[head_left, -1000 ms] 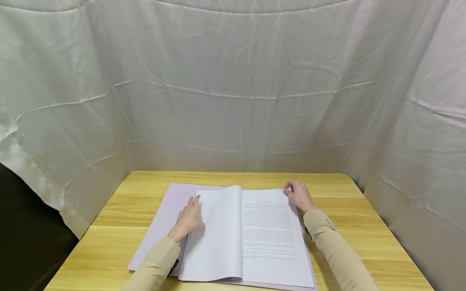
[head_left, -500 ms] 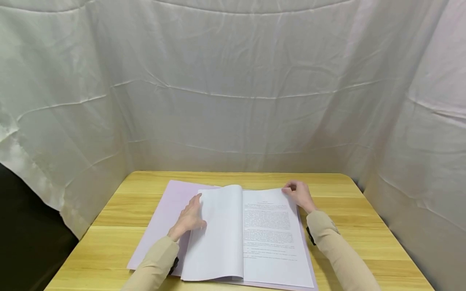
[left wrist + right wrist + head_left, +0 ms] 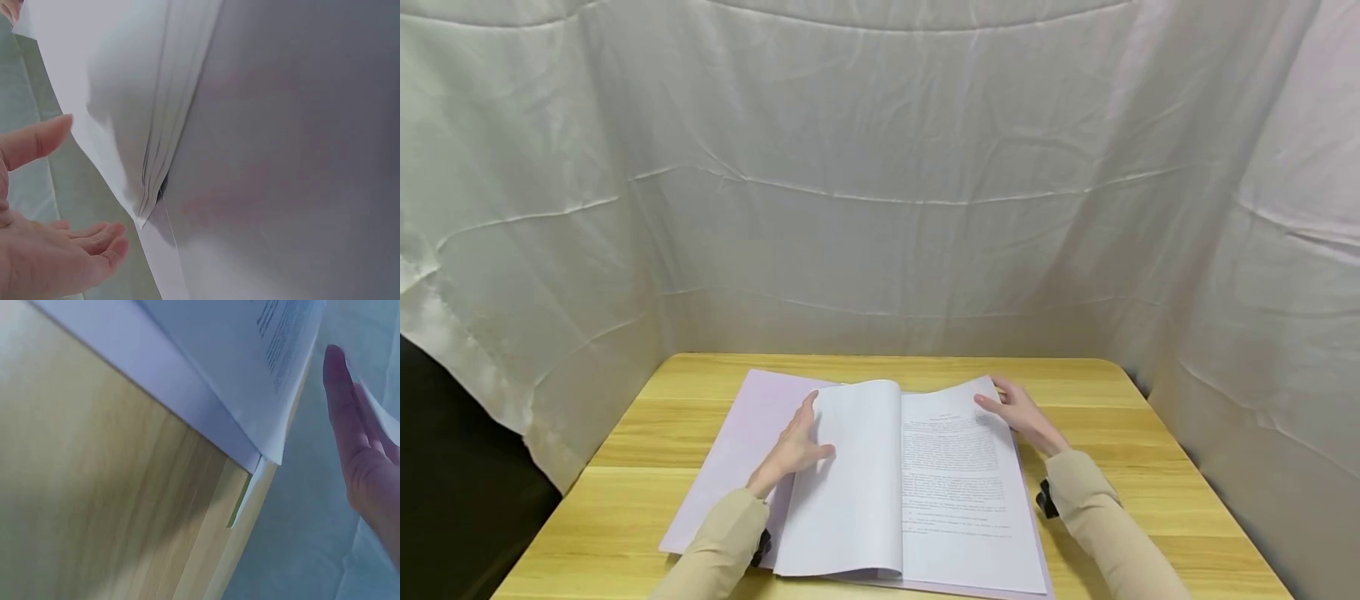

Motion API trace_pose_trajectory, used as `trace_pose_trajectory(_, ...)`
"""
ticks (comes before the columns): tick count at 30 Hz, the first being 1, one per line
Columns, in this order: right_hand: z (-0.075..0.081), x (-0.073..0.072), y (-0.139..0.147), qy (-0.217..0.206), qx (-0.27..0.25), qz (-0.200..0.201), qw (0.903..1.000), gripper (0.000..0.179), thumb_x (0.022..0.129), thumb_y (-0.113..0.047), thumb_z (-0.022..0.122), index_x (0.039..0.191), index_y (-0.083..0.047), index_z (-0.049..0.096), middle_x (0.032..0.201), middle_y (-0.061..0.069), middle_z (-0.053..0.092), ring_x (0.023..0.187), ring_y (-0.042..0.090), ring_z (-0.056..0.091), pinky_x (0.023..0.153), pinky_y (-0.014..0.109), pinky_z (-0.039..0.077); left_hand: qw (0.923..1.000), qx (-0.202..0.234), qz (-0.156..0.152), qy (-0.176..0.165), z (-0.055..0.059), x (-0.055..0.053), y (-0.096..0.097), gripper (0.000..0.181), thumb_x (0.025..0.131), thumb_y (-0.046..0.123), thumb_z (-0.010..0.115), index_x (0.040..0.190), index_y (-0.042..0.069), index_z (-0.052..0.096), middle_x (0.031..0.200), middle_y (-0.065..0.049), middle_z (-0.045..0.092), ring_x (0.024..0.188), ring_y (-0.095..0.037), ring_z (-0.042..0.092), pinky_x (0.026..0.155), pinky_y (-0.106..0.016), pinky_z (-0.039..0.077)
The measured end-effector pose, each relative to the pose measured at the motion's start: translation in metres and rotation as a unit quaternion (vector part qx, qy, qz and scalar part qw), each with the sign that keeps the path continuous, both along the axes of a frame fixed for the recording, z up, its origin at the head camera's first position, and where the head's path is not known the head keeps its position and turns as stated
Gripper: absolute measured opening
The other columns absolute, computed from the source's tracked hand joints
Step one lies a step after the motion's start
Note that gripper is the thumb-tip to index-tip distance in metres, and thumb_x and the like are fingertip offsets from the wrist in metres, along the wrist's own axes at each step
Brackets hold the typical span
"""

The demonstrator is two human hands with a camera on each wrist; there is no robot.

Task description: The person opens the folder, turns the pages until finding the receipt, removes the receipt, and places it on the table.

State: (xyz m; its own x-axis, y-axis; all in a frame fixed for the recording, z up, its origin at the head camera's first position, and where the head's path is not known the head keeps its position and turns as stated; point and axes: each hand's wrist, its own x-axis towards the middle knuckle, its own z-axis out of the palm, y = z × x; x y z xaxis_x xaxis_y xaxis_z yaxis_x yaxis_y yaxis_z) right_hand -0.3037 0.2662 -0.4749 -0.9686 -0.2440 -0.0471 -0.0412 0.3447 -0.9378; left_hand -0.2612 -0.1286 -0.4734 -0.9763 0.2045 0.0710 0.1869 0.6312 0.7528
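A thick paper document lies open on a pale purple folder (image 3: 741,450). Its turned pages (image 3: 850,500) bulge at the fold and show a blank side; the printed page (image 3: 955,558) faces up on the right. My left hand (image 3: 793,448) is at the outer edge of the turned pages, thumb and fingers spread. In the left wrist view, a gap separates its fingertips from the layered page edges (image 3: 165,137). At the far right corner my right hand (image 3: 1021,417) pinches a lifted sheet, thumb on the print and fingers behind. Straight fingers (image 3: 340,394) show in the right wrist view.
The wooden table (image 3: 1120,467) extends beyond the folder on both sides. A pale grey curtain (image 3: 887,250) hangs behind and along the sides. Dark space (image 3: 460,483) shows past its left edge. A black strap (image 3: 1047,500) is on the right wrist.
The right hand has shifted its fingers behind the sheet and its corner has risen. The left hand has moved slightly away from me and right, thumb spread wider; the turned pages have shifted slightly right.
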Motion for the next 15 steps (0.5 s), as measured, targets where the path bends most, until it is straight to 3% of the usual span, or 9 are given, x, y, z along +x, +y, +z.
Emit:
trace_pose_trajectory(9, 0.007, 0.025, 0.005, -0.034, -0.046, 0.049, 0.9972, 0.068, 0.107, -0.036, 0.049, 0.162, -0.015, 0.016, 0.138, 0.035, 0.054, 0.103, 0.026, 0.068, 0.081, 0.040, 0.059, 0.9985, 0.055, 0.001, -0.008, 0.004, 0.004, 0.002, 0.108, 0.084, 0.014, 0.080, 0.158, -0.005, 0.002, 0.161, -0.038, 0.017, 0.147, -0.056, 0.023, 0.118, -0.070, 0.023)
trace_pose_trajectory(15, 0.014, 0.037, 0.008, -0.042, -0.082, 0.094, 0.9913, 0.061, 0.111, -0.036, 0.034, 0.163, -0.016, 0.010, 0.141, 0.036, 0.049, 0.106, 0.029, 0.069, 0.083, 0.041, 0.058, 0.9970, 0.076, -0.002, -0.014, 0.008, 0.006, 0.004, 0.110, 0.083, 0.017, 0.082, 0.159, -0.003, 0.005, 0.161, -0.036, 0.020, 0.148, -0.054, 0.024, 0.119, -0.069, 0.024)
